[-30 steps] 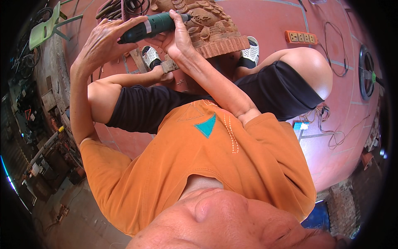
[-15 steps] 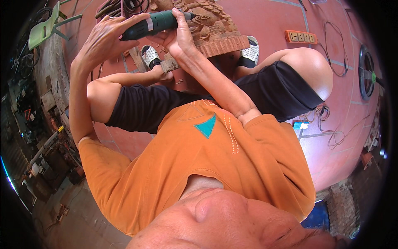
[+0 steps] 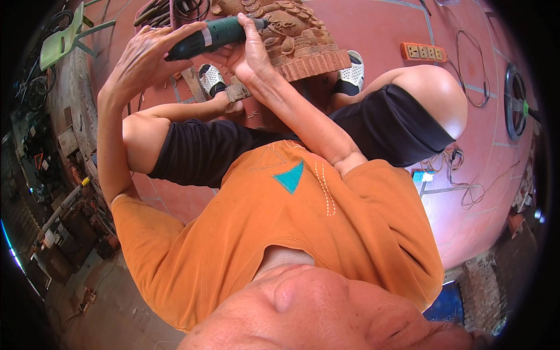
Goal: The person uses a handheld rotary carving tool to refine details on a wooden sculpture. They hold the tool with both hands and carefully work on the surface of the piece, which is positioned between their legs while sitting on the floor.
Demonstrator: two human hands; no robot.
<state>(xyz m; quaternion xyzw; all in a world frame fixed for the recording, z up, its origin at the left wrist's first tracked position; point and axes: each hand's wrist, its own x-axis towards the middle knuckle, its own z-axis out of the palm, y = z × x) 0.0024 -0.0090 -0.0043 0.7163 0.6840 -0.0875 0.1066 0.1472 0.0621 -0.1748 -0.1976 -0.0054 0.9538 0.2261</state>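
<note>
A dark green rotary tool [image 3: 224, 32] lies across both my hands, its narrow nose pointing right. My left hand [image 3: 140, 58] grips its rear end, thumb below and fingers over the top. Near the nose, my right hand [image 3: 254, 58] supports the tool from beneath, with the thumb up along its front. The tip meets or hovers just over a brown wood carving [image 3: 300, 49] with curled and scale-like relief and a grooved base; I cannot tell whether it touches.
Sandaled feet [image 3: 352, 73] flank the carving on red floor tiles. An orange power strip [image 3: 423, 52] and loose cable [image 3: 481, 70] lie to the right, near a black wheel-like ring [image 3: 515, 102]. Far left are a green chair [image 3: 61, 41] and a long timber [image 3: 81, 99].
The rotary tool and both hands have shifted slightly left and a little toward me. The grip is the same, and the carving has stayed in place.
</note>
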